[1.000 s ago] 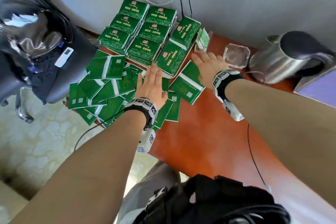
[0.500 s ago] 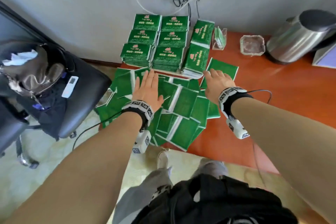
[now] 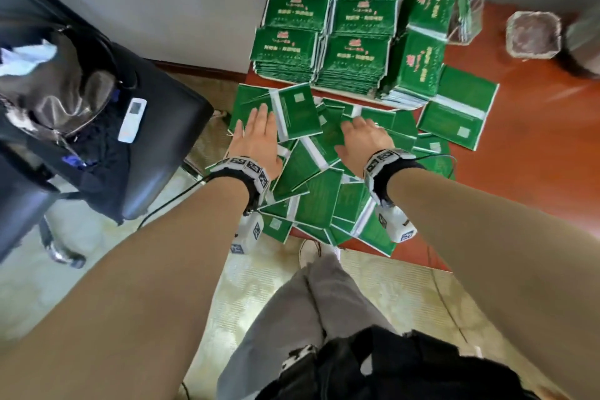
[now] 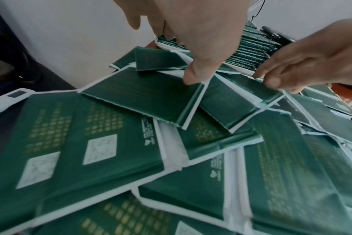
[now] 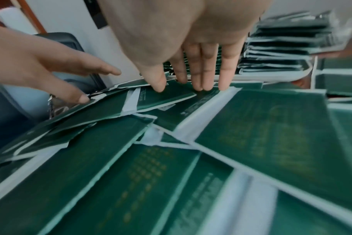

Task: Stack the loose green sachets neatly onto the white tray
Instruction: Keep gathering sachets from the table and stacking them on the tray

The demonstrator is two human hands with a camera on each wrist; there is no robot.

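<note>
Loose green sachets (image 3: pixel 315 201) lie in an overlapping pile on the table's near left corner, and some overhang its front edge. Behind them the white tray (image 3: pixel 350 95) carries several neat stacks of sachets (image 3: pixel 357 52). My left hand (image 3: pixel 256 130) lies flat on the pile's left side, fingers straight, with its thumb (image 4: pixel 193 77) touching a sachet's edge. My right hand (image 3: pixel 360 133) presses straight fingers (image 5: pixel 201 79) onto sachets in the middle of the pile, close to the tray. A lone sachet (image 3: pixel 457 107) lies to the right.
A black office chair (image 3: pixel 168 140) with a silver bag and a white remote (image 3: pixel 131 120) stands close on the left. On the red-brown table (image 3: pixel 535 156) sit a glass ashtray (image 3: pixel 532 34), a clear holder (image 3: pixel 467 16) and a kettle (image 3: pixel 584 39) at the right edge.
My right hand moved left from the lone sachet onto the middle of the pile. My left hand shifted towards the pile's left side. The head view has come closer.
</note>
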